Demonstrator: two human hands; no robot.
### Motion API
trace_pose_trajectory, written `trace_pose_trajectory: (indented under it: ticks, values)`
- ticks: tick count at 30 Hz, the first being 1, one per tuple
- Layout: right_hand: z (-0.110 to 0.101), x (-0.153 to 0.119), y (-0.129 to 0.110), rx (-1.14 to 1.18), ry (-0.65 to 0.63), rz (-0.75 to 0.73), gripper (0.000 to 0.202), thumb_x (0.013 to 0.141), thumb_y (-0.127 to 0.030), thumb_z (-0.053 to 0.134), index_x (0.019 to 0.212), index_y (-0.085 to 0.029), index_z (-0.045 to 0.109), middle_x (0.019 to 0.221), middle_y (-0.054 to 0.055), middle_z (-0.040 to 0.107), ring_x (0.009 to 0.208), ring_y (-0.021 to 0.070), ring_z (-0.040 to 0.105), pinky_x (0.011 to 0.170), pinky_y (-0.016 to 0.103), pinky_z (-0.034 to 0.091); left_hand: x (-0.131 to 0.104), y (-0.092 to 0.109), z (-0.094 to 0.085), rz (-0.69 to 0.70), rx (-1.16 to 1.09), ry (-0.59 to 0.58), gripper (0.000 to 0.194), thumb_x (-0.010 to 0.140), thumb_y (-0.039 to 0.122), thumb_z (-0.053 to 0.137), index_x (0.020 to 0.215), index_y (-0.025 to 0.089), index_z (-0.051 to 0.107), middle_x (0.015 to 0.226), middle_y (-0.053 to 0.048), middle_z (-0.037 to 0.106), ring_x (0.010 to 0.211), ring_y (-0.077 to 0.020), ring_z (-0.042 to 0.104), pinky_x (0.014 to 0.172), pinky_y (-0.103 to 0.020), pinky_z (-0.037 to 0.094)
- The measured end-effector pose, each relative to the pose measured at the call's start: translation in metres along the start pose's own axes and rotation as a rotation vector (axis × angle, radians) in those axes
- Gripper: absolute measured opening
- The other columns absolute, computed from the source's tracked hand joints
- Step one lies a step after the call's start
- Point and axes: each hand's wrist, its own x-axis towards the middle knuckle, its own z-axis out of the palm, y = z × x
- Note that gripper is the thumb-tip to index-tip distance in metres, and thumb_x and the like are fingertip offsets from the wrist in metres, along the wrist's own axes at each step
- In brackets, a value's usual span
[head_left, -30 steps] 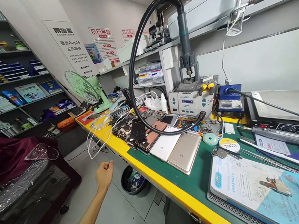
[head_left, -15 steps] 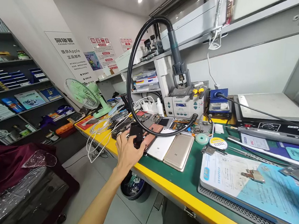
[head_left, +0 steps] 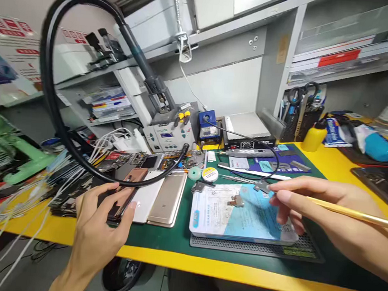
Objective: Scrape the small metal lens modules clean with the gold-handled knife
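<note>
My left hand (head_left: pixel 102 223) is spread over the stack of phone parts at the left, its fingers apart at a brown phone frame (head_left: pixel 135 176). At the right, my right hand (head_left: pixel 318 208) has its thumb and index finger pinched at a small dark metal part (head_left: pixel 262 187), above a blue and white box (head_left: pixel 215 211). A gold rod-shaped tool (head_left: pixel 355 213) lies across that hand. Another small metal part (head_left: pixel 235 201) rests on the box. Beside my left hand lie a white phone (head_left: pixel 146 200) and a gold phone (head_left: pixel 167 198).
A black hose (head_left: pixel 46 58) loops over the left side from the hot-air station (head_left: pixel 167 136). White cables (head_left: pixel 41 195) tangle at the left. A yellow bottle (head_left: pixel 314 136) and a black mesh holder (head_left: pixel 294 123) stand at the back right. A bin (head_left: pixel 121 276) is below the edge.
The view has swung right. My right hand has come into view at the box. My left hand, earlier gripping a dark phone part, now has its fingers apart.
</note>
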Motion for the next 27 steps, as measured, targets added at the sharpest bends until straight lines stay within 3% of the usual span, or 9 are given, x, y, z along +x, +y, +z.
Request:
trace_pose_trajectory:
  ticks: [5,8,11,17,27]
  values:
    - [0.005,-0.003,-0.001,0.075,-0.105,0.089,0.042,0.079,-0.059,0.078,0.094,-0.02,0.075,0.069,0.006,0.072,0.054,0.0185,0.062,0.048,0.028,0.052,0.023,0.071,-0.004,0.195,-0.304,-0.071,0.016,0.084,0.01,0.067,0.097,0.02,0.068,0.112,-0.012,0.062,0.11,-0.0291,0.057,0.096,-0.05,0.048]
    - [0.004,-0.005,0.002,0.066,-0.121,0.116,0.044,0.08,-0.06,0.077,0.096,-0.019,0.074,0.068,0.005,0.071,0.053,0.0165,0.06,0.048,0.026,0.049,0.034,0.107,0.009,0.262,-0.465,-0.185,0.019,0.083,0.006,0.063,0.097,0.017,0.067,0.12,-0.013,0.06,0.118,-0.0295,0.054,0.103,-0.052,0.045]
    - [0.005,-0.005,0.002,0.078,-0.135,0.126,0.042,0.083,-0.059,0.076,0.097,-0.02,0.074,0.069,0.005,0.071,0.055,0.0154,0.059,0.05,0.025,0.049,0.042,0.127,0.026,0.299,-0.498,-0.318,0.028,0.081,0.007,0.061,0.107,0.013,0.068,0.134,-0.017,0.055,0.131,-0.0325,0.045,0.113,-0.055,0.039]
    - [0.005,-0.003,-0.001,0.04,-0.105,0.135,0.042,0.081,-0.06,0.076,0.094,-0.02,0.075,0.067,0.005,0.071,0.054,0.0159,0.061,0.048,0.023,0.051,0.048,0.134,0.042,0.337,-0.413,-0.421,0.04,0.079,0.016,0.06,0.117,0.01,0.069,0.148,-0.02,0.046,0.142,-0.0372,0.034,0.121,-0.061,0.029]
    - [0.004,-0.003,0.002,0.06,-0.106,0.148,0.038,0.082,-0.057,0.077,0.095,-0.022,0.075,0.067,0.004,0.072,0.055,0.0153,0.062,0.049,0.022,0.053,0.045,0.135,0.043,0.398,-0.405,-0.393,0.043,0.077,0.018,0.06,0.118,0.011,0.07,0.15,-0.019,0.046,0.14,-0.0401,0.036,0.12,-0.068,0.023]
